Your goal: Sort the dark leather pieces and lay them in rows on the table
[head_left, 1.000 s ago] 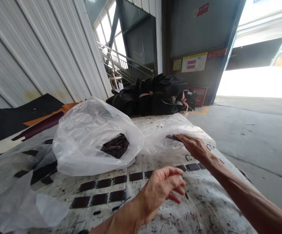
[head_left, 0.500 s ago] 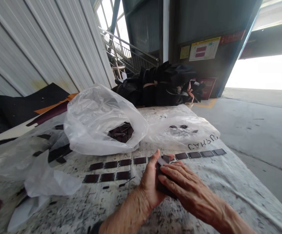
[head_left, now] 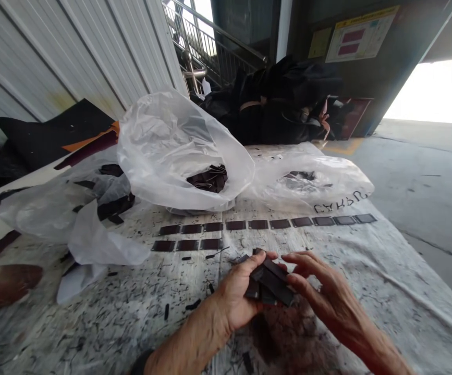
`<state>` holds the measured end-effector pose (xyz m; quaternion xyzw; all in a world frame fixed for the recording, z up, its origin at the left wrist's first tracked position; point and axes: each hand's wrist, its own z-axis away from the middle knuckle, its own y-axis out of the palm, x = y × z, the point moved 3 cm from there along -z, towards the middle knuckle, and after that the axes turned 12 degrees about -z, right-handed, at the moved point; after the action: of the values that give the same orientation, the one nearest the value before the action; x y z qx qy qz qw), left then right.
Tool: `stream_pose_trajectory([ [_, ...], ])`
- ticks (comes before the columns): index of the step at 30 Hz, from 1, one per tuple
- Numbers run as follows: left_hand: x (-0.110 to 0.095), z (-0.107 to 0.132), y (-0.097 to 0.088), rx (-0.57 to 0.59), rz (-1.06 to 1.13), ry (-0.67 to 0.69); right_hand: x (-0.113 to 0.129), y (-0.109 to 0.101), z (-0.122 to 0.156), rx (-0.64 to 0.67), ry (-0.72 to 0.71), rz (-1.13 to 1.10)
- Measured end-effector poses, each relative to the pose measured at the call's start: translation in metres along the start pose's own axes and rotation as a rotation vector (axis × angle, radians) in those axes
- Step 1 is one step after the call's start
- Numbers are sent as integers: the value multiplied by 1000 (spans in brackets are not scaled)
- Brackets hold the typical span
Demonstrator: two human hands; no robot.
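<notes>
On my feed, the left hand (head_left: 236,296) grasps dark rectangular pieces (head_left: 275,281). My right hand (head_left: 329,289), fingers parted, is at their right edge.

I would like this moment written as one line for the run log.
left hand: holds dark pieces | right hand: beside them, contact unclear | table: rows of dark rectangles, plastic bags behind

Well beyond the left grip (head_left: 238,295) lie a black bundle (head_left: 275,117), a ribbed wall (head_left: 93,52) farther left, and grey floor (head_left: 417,169) farther right.
</notes>
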<state>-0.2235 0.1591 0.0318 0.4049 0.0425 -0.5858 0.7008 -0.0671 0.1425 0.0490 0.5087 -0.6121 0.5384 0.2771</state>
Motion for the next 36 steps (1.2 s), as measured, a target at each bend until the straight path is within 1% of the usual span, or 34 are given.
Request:
stream_pose_trajectory([
  [3, 1, -1, -1, -49, -45, 30, 0, 4, 1, 39, 152, -49],
  [6, 4, 0, -1, -82, -77, 64, 2, 7, 0, 78, 238, -93],
  [8, 7, 2, 0, -93, -96, 90, 2, 7, 0, 109, 263, -83],
  [11, 9, 6, 2, -95, -126, 124, 3, 7, -1, 142, 272, -12],
  [15, 8, 11, 1, -97, -149, 134, 3, 6, -5, 128, 298, 34],
  [17, 6, 14, -3, -97, -166, 109, 4, 3, -8, 54, 242, 98],
  [18, 5, 15, -6, -91, -176, 91, 5, 1, -9, 13, 175, 150],
  [20, 3, 19, -10, -55, -194, 60, 9, 1, -10, -31, -15, 269],
  [22, 1, 21, -14, -16, -205, 47, 12, 6, -9, -4, -211, 347],
  [23, 0, 22, -15, -10, -208, 43, 14, 10, -8, 20, -286, 359],
  [25, -2, 23, -19, -35, -203, 47, 17, 16, -8, 52, -367, 333],
  [26, -3, 23, -20, -52, -192, 59, 18, 18, -8, 64, -373, 297],
  [28, -5, 23, -21, -57, -178, 100, 20, 20, -11, 102, -306, 204],
  [29, -7, 24, -21, -53, -182, 119, 20, 20, -12, 124, -231, 148],
  [32, -10, 26, -22, -67, -251, 145, 12, 19, -18, 167, 99, -71],
  [34, -16, 29, -24, -80, -342, 150, 5, 20, -21, 178, 314, -234],
  [36, -26, 35, -28, -78, -485, 178, -1, 25, -26, 181, 462, -361],
])
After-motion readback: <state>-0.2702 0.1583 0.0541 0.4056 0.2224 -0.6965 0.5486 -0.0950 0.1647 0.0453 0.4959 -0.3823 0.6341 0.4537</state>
